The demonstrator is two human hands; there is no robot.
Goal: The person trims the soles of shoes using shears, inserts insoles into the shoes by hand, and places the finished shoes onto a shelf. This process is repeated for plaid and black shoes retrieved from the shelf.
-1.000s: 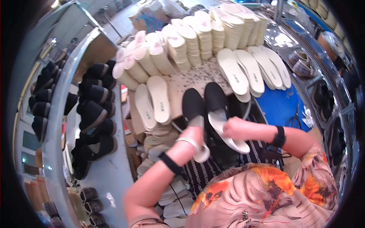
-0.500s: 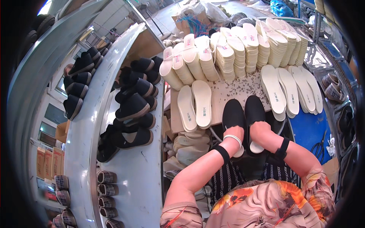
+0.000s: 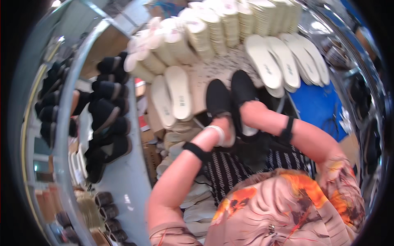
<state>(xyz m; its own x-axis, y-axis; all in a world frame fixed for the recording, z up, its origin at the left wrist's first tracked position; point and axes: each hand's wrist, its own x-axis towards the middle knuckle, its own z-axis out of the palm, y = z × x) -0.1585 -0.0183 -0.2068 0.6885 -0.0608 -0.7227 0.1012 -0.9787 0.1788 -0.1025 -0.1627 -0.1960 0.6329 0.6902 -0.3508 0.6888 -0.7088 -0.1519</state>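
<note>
My left hand [image 3: 223, 121] is pushed into a black slip-on shoe [image 3: 218, 97], its fingers hidden inside. A second black slip-on shoe [image 3: 243, 87] sits over my right hand [image 3: 252, 110], so those fingers are hidden too. The shoes lie side by side, toes pointing away, above my lap at the table's near edge. Part of a pale insole shows at each heel opening, beneath the wrists. Left of the shoes, a pair of cream insoles [image 3: 179, 93] lies on the table [image 3: 201, 84]. More cream insoles [image 3: 264, 61] rest in low overlapping stacks to the right.
Tall stacks of insoles [image 3: 200, 35] line the table's back. At left, a metal shelf [image 3: 123, 176] carries several black shoes [image 3: 102, 115]. A blue surface [image 3: 314, 104] with dark scissors [image 3: 330, 125] lies at right. More insoles [image 3: 201, 213] are piled below the table, beside my left arm.
The whole view has swung, so the table, shoes and arms appear farther left and higher, slightly blurred. Both hands stay inside the shoes.
</note>
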